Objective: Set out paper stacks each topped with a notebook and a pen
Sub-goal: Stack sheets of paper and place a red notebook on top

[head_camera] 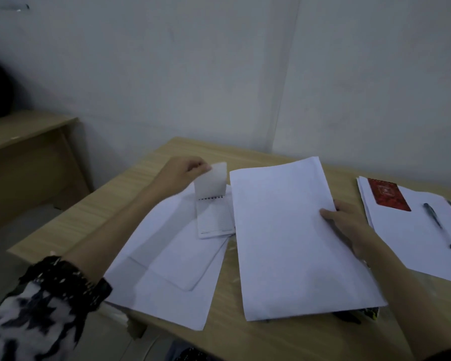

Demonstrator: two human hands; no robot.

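**Left hand lifts a notebook cover while the right grips the middle stack**

The left hand (182, 173) is pinched narrow, thumb and fingertips closed on the top edge of a pale, translucent cover, which it holds lifted above the wire spiral of a small white notebook (214, 217). The notebook lies flat on the left paper stack (167, 269), near that stack's far right corner, its lined page exposed. The right hand (349, 225) is partly closed on the right edge of the middle paper stack (292, 243), thumb on top of the sheets and fingers tucked beneath.

The middle stack is thick, plain white and rectangular; its left edge overlaps the notebook's right side and part of the left stack. The left stack is thinner, its sheets fanned slightly, with a rounded-corner outline showing faintly on it. Both hang a little over the near edge of the light wood-grain table (146, 183).

To the right, a third paper stack (401, 243) carries a red notebook (388, 195) with a patterned cover and, just beside it, a dark pen (438, 225) lying flat. Another thin dark object shows at the frame's right edge; what it is I cannot tell. The left forearm wears a black-and-white patterned sleeve (37, 308). A second wooden desk (24, 152) stands off to the left against the pale wall.
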